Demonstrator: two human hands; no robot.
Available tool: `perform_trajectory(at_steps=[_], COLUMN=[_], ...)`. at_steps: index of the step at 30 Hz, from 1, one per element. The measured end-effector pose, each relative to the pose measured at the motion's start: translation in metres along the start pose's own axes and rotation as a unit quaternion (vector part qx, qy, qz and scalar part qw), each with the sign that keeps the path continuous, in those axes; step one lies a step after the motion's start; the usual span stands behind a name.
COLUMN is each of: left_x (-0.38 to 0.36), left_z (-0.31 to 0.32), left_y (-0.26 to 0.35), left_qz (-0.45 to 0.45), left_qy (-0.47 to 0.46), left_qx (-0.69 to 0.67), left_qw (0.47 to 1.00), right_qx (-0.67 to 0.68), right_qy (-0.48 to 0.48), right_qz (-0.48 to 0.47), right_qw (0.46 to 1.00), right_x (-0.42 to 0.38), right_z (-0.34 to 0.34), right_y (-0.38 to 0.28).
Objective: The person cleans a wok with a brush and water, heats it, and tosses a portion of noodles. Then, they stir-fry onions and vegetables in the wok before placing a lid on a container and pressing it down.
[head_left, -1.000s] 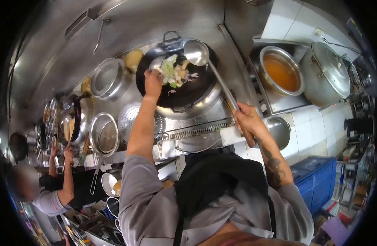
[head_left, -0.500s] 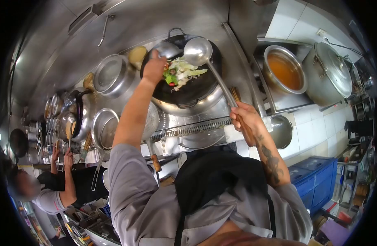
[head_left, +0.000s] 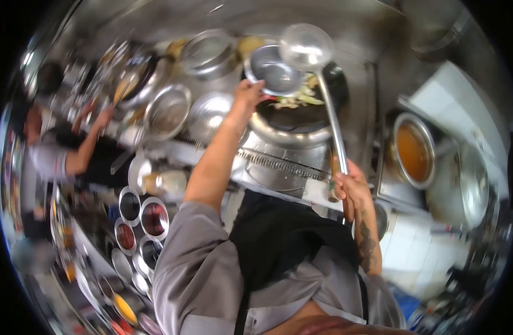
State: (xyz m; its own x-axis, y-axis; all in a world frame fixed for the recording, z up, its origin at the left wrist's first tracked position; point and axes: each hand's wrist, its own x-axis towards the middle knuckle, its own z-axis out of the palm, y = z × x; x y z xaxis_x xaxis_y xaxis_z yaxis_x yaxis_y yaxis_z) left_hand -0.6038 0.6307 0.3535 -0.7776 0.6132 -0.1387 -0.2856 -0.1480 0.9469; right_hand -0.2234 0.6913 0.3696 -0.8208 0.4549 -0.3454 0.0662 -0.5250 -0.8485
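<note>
My left hand [head_left: 247, 95] grips the near left rim of a metal bowl [head_left: 275, 72], whose bare inside faces me over the left part of a black wok [head_left: 287, 119]. Chopped vegetables [head_left: 299, 101], pale green and white with a bit of red, lie in the wok, partly covered by the bowl. In my right hand [head_left: 353, 183] is the handle of a long metal ladle [head_left: 307, 47]. Its round head hangs above the far side of the wok, beside the bowl. The picture is somewhat smeared by motion.
Left of the wok stand a perforated strainer [head_left: 210, 117], a sieve [head_left: 168, 113] and a metal pot [head_left: 208, 53]. A pot of orange-brown liquid [head_left: 413, 152] stands at the right. Several sauce containers [head_left: 154, 218] are at lower left, near another person [head_left: 61, 153].
My left hand has lifted and turned the bowl, so its inside now shows. The ladle head has risen away from the vegetables. My view has swung to the left.
</note>
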Motion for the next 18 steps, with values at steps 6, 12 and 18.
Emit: perform_trajectory(at_steps=[6, 12, 18], left_x=[-0.100, -0.260, -0.523], left_z=[-0.060, -0.169, -0.271], left_y=[-0.004, 0.010, -0.050], left_qz=[0.039, 0.103, 0.262], left_qy=[0.110, 0.299, 0.534], left_qx=[-0.100, -0.195, -0.206], left_qw=[0.988, 0.928, 0.777], right_qx=[0.051, 0.050, -0.021], right_qy=[-0.118, -0.338, -0.455], right_qz=[0.054, 0.172, 0.265], right_qw=[0.990, 0.924, 0.850], right_x=[-0.003, 0.027, 0.039], right_z=[0.014, 0.046, 0.108], right_y=[0.013, 0.032, 0.042])
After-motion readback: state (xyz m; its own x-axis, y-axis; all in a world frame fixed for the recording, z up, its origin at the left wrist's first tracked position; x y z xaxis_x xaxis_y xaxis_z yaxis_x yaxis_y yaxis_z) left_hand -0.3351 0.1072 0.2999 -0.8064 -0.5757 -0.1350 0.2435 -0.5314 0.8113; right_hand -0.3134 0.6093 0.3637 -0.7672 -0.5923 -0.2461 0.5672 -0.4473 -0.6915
